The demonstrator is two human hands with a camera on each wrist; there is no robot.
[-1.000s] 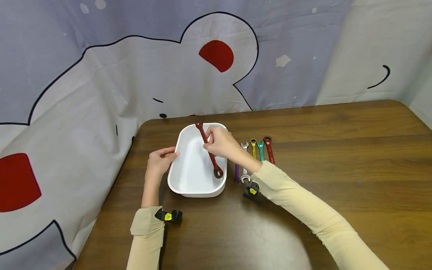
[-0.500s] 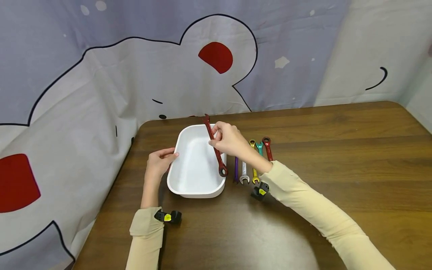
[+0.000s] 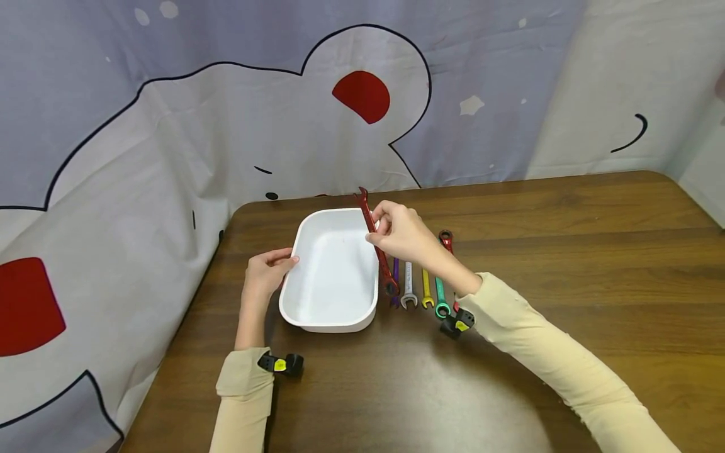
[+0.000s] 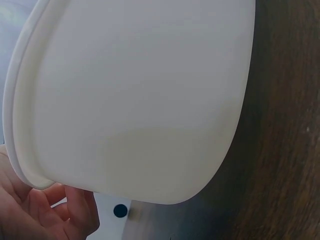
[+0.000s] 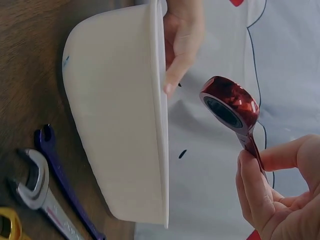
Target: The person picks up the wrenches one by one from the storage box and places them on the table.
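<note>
My right hand (image 3: 403,236) pinches a dark red ratcheting combination wrench (image 3: 367,212) near its middle, thumb on one side and fingers on the other. The wrench slants above the right rim of a white plastic basin (image 3: 328,270), open end away and ring end toward me. In the right wrist view the shiny ring end (image 5: 230,102) is raised above rim level. On the basin's left side my left hand (image 3: 265,275) grips the rim, thumb on top and fingers underneath. No other tool shows inside the basin.
Right of the basin, several wrenches lie in a row on the wooden table (image 3: 566,251): purple (image 5: 65,180), silver (image 3: 408,283), yellow (image 3: 427,289), green (image 3: 442,302) and another red wrench (image 3: 446,240). My right forearm partly covers them. A printed curtain (image 3: 487,75) hangs behind.
My right hand has moved right with the red wrench, from over the basin's inside to over its right rim. My left hand has kept its hold on the basin.
</note>
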